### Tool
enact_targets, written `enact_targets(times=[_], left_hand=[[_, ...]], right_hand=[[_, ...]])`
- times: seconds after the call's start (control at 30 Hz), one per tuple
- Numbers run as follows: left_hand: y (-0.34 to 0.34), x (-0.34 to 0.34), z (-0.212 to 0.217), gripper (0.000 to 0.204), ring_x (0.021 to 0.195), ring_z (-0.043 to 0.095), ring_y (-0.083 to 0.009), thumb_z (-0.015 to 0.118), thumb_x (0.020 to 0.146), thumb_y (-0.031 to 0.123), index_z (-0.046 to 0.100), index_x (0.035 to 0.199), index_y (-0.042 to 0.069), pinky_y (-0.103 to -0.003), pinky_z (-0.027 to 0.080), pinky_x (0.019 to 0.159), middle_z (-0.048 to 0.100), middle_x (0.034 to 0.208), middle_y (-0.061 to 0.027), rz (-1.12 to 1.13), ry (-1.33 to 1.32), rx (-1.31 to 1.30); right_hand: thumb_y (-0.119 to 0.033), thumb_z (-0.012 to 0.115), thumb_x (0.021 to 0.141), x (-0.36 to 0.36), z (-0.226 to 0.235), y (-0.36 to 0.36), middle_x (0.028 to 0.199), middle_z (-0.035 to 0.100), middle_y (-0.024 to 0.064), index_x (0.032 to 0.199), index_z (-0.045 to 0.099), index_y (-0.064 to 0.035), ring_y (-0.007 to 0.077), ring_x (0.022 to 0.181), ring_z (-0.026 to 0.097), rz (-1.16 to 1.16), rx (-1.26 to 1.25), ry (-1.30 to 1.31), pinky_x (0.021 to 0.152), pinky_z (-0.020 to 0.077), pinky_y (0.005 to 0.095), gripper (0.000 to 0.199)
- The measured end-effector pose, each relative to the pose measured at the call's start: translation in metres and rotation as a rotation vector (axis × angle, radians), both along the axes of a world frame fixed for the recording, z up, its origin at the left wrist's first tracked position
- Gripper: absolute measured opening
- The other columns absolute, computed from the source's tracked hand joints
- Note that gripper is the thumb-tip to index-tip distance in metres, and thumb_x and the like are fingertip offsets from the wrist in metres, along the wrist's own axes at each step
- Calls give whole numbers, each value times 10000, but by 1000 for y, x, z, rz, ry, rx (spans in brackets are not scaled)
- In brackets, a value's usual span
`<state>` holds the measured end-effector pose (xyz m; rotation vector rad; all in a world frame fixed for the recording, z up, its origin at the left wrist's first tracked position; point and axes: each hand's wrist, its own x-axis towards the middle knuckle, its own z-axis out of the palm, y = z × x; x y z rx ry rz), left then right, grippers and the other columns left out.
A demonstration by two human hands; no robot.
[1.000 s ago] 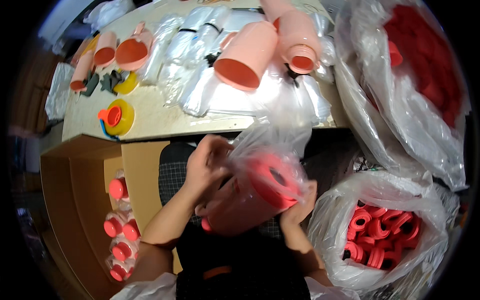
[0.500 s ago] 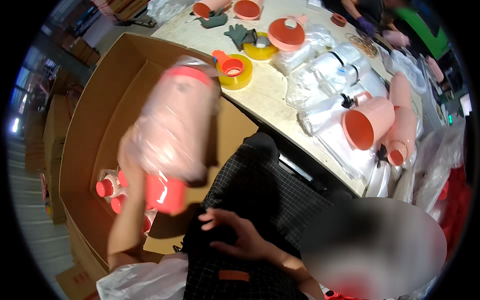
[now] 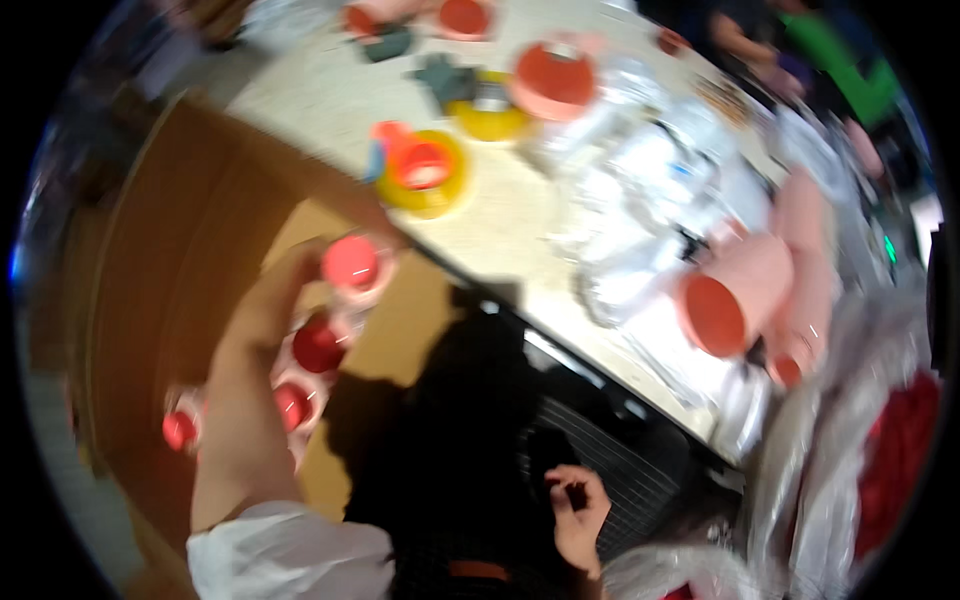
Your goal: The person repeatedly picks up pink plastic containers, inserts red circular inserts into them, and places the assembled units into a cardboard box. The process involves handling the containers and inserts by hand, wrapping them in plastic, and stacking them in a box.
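My left arm reaches down into a large cardboard box [image 3: 150, 250]. At its end my left hand [image 3: 312, 262], blurred and partly hidden, is closed on the side of a pink bottle with a red cap [image 3: 350, 263], wrapped in clear plastic. The bottle stands cap up by the box's far inner side. More red-capped bottles [image 3: 318, 343] stand in the box below it, close to my forearm. Over my lap, my right hand [image 3: 580, 515] has loosely curled fingers, the thumb apart from them, and nothing visible in it.
On the pale table [image 3: 300, 100] lie yellow tape rolls [image 3: 428, 200], a dark glove [image 3: 440, 82] and clear plastic bags [image 3: 640, 180]. Pink cylinders [image 3: 740, 295] lie at its right. Plastic-covered red items [image 3: 905, 470] are at the far right; a co-worker [image 3: 745, 45] is beyond the table.
My left hand has lowered the wrapped pink bottle from above the box down into it, away from me. My right hand has moved right, its fingers more curled. The view has shifted.
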<state>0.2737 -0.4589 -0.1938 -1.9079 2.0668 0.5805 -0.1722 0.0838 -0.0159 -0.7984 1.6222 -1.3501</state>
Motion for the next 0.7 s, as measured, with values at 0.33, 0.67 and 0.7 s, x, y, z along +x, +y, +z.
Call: enact_targets(times=[0.33,0.67,0.7], left_hand=[[85,-96,129,447,1229,505,-415,605,994,211,517,1317,-85,-455,376,1081,553,1306,-282,-53,434,-1192],[335,-341,282,234,1198,618,-181,619,917,313,683,1088,166,-524,395,1071,687,1192,13,-1719,464,-1151],[336,-343,292,206,1160,631,-181,628,907,286,683,1056,154,-517,404,1054,693,1154,10,-1706,500,-1078]], right_hand=[[4,728,694,-224,53,-135,1218,520,191,1331,537,-61,387,1067,559,-457,4,1421,875,504,451,668],[-131,692,899,-124,154,-29,982,628,80,1107,657,-47,146,842,632,-116,-217,584,718,510,269,228],[-112,689,899,-141,162,-11,1032,639,71,1153,638,-50,143,918,621,-293,-154,603,757,523,296,266]])
